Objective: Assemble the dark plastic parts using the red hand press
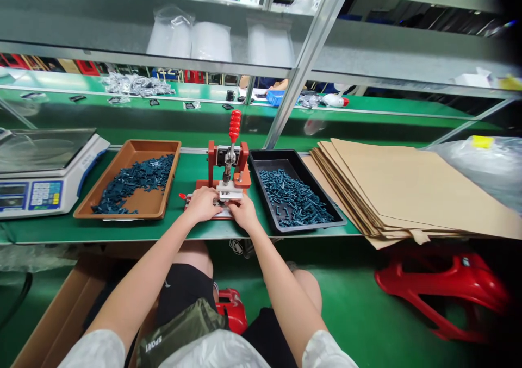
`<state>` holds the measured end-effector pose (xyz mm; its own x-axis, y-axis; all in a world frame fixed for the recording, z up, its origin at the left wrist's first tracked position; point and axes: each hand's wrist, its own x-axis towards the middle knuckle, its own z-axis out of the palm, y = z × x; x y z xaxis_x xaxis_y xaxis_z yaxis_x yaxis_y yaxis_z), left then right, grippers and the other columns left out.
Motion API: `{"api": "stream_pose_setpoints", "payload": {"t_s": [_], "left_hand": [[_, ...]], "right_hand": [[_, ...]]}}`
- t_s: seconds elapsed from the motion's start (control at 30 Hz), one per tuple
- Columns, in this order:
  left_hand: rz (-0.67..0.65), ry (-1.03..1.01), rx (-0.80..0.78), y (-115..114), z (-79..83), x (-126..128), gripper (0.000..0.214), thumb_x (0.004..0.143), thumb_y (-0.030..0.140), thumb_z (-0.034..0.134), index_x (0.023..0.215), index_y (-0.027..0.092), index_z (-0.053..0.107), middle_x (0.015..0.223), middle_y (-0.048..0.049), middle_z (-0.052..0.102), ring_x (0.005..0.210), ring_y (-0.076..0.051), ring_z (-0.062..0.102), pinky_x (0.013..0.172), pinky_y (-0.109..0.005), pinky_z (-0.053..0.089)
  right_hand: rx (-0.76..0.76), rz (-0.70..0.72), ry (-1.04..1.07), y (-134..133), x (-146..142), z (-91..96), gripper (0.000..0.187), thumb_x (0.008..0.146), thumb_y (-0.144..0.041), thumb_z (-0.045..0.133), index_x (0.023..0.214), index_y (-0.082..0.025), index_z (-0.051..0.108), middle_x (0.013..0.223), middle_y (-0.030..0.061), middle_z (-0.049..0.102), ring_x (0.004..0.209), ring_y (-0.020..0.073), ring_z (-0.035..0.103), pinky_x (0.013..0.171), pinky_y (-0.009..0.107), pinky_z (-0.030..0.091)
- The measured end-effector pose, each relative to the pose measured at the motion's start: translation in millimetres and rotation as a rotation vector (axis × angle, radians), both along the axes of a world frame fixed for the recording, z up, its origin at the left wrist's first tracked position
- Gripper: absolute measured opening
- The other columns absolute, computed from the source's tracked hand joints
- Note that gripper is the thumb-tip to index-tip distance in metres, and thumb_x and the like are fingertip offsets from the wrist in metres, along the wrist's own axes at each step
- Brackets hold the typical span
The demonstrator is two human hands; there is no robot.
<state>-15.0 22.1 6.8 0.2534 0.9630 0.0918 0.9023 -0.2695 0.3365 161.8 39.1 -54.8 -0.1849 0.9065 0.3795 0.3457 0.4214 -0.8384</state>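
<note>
A small hand press [228, 164] with an upright red handle [235, 126] stands at the middle of the bench. At its base, my left hand [203, 204] reaches in from the left, fingers curled at the fixture under the metal block [229, 191]. My right hand [243, 211] is at the same fixture from the right, thumb and fingers pressed together. Whatever the fingertips hold is too small and partly hidden. Dark blue plastic parts [138, 180] lie in a brown tray [87, 209] on the left. Small blue pieces [291, 197] fill much of the black tray [279, 155] on the right.
A digital scale [44, 172] sits at the far left. Stacked brown cardboard sheets [408, 188] lie at the right, beside a plastic bag [485, 164]. A metal shelf post [305, 58] rises behind the press. Below the bench is a red stool [440, 286].
</note>
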Motion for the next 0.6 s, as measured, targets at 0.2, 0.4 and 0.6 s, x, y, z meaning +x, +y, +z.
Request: {"api": "stream_pose_setpoints", "payload": {"t_s": [0.2, 0.4, 0.6], "left_hand": [[-0.002, 0.012, -0.009, -1.8, 1.6, 0.5, 0.02, 0.077, 0.038, 0.071, 0.089, 0.024, 0.078, 0.11, -0.0076, 0.074, 0.11, -0.032, 0.062, 0.095, -0.045, 0.048], [-0.034, 0.022, 0.019, -4.8, 0.1, 0.1, 0.018, 0.079, 0.037, 0.07, 0.087, 0.024, 0.079, 0.11, -0.0087, 0.073, 0.111, -0.033, 0.06, 0.094, -0.047, 0.047], [-0.08, 0.066, 0.063, -9.1, -3.1, -1.0, 0.023, 0.084, 0.037, 0.065, 0.095, 0.022, 0.078, 0.111, -0.0124, 0.07, 0.114, -0.034, 0.058, 0.096, -0.05, 0.046]], "right_hand": [[0.015, 0.048, -0.007, 2.8, 1.3, 2.3, 0.02, 0.079, -0.014, 0.068, 0.093, -0.024, 0.078, 0.105, 0.0043, 0.074, 0.097, 0.0216, 0.069, 0.09, 0.034, 0.054], [0.056, 0.043, -0.029, -3.9, 0.9, 4.1, 0.017, 0.081, -0.013, 0.067, 0.089, -0.023, 0.078, 0.105, 0.005, 0.075, 0.097, 0.0215, 0.069, 0.092, 0.035, 0.053], [0.077, 0.04, -0.073, -2.3, -0.1, 8.6, 0.019, 0.081, -0.011, 0.065, 0.091, -0.021, 0.078, 0.11, 0.0076, 0.072, 0.1, 0.0228, 0.067, 0.095, 0.037, 0.052]]}}
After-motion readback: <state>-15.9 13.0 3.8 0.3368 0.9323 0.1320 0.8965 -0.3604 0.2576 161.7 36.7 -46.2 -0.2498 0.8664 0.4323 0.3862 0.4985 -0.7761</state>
